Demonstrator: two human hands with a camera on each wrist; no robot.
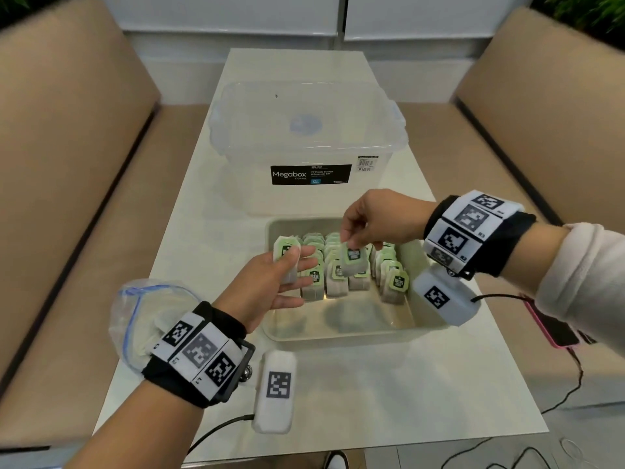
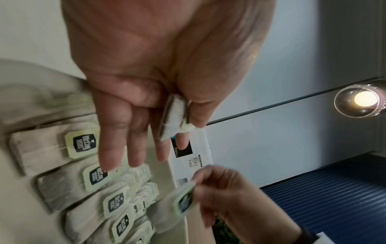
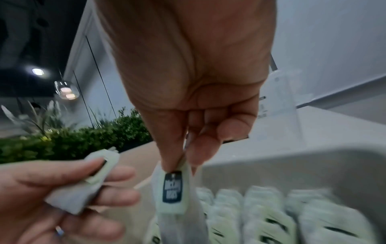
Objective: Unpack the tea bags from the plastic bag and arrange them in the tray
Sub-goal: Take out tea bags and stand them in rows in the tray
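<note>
Tea bags [image 1: 351, 265] stand in rows in the far half of the beige tray [image 1: 341, 330] at centre frame. Nearest, at lower left, the plastic bag [image 1: 135, 319] lies on the table [image 1: 389, 394] behind the left wrist. The left hand [image 1: 270, 282] pins a small stack of tea bags [image 1: 287, 258] under its thumb, fingers extended. The right hand [image 1: 375, 221] pinches one tea bag [image 1: 353, 262] above the rows. Beyond, upper centre, sits a clear storage box [image 1: 304, 143].
</note>
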